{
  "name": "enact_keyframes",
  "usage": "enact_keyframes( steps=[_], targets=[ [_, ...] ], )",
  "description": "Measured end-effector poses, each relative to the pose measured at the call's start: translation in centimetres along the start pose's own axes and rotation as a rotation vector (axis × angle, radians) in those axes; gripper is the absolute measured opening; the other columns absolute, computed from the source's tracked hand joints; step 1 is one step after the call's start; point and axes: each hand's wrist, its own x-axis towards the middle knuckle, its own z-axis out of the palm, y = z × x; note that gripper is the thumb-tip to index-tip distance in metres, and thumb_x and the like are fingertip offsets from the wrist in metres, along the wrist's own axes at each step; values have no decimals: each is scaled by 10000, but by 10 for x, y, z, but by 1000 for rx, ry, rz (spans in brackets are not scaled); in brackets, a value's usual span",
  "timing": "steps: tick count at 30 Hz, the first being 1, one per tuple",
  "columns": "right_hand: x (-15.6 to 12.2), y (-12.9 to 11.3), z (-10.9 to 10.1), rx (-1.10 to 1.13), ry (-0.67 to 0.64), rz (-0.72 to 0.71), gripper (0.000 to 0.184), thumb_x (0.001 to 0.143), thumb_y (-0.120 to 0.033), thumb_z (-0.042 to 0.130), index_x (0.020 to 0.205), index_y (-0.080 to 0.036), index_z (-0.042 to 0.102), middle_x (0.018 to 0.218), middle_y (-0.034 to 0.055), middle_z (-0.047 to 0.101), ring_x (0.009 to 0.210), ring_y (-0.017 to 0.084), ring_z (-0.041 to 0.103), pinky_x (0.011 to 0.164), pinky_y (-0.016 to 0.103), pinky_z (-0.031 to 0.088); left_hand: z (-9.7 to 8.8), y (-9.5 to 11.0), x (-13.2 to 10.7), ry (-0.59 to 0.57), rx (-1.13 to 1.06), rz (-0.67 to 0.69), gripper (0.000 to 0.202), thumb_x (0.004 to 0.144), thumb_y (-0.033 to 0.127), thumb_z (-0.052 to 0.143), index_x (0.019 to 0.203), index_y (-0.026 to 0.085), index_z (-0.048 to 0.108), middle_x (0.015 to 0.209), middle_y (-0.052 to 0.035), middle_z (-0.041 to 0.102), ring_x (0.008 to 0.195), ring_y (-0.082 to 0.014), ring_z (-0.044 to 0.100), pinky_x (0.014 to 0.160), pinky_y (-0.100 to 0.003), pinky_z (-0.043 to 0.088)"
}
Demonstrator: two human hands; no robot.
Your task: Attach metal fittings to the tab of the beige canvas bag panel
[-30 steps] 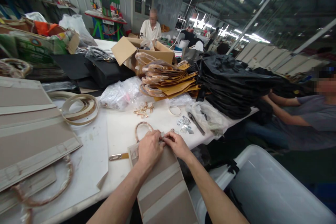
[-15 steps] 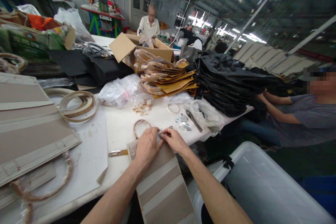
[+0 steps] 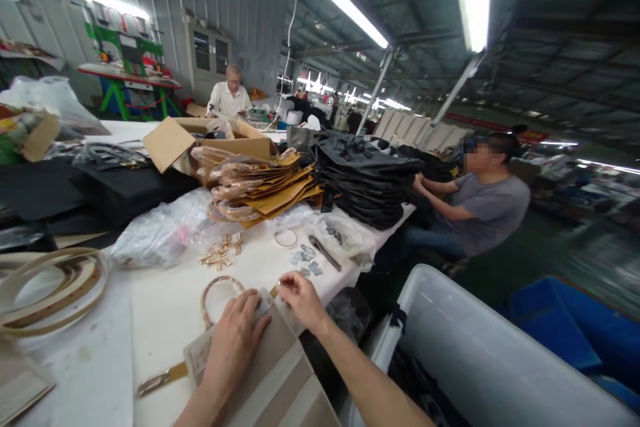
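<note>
My left hand [image 3: 234, 330] lies over the top end of a beige bag panel [image 3: 273, 373], its fingers and thumb pressing and holding it. At the panel's upper right edge, my right hand [image 3: 300, 299] is closed in a pinch at the end of a mustard strap [image 3: 274, 291]; a small glint shows at the fingertips, too small to make out. A metal-tipped strap end [image 3: 163, 379] sticks out at the panel's left side. Behind my left hand stands a round wrapped handle [image 3: 220, 283] at the panel's top edge.
Gold fittings [image 3: 223, 252], a ring [image 3: 285, 238], silver plates [image 3: 306, 260] and a dark tool [image 3: 325, 253] lie beyond. Behind are mustard pieces [image 3: 280, 190] and a black stack [image 3: 367, 180]. A grey bin [image 3: 480, 347] stands at right; a co-worker [image 3: 485, 197] sits beyond.
The view has swung to the right and tilted up. My right hand has drawn away from my left, from the panel's edge to the strap end. My left hand stays on the panel.
</note>
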Motion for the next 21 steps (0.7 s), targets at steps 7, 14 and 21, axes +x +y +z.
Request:
enact_keyframes(
  steps=[7,14,21],
  targets=[
    [41,2,-103,-620,381,-136,237,922,-269,571,1083,-188,725,1131,128,722,1088,269,672,1011,398,519,1,-4,1,-11,-50,-29,257,975,388,595,1176,233,632,1291,-92,692,1172,-304,655,1035,-510,556],
    [63,9,-125,-600,246,24,192,798,-179,682,968,-190,770,1089,147,737,1172,318,628,1104,429,418,-19,21,3,-154,46,-84,283,941,252,634,1209,193,566,1316,-136,656,1210,-306,625,1054,-513,548],
    [56,-9,-120,-262,155,97,332,873,-465,590,986,-168,686,780,55,651,738,215,635,729,345,529,-38,30,-5,-319,145,47,273,940,131,585,1198,223,569,1554,-125,488,1277,-259,605,1099,-427,552]
  ],
)
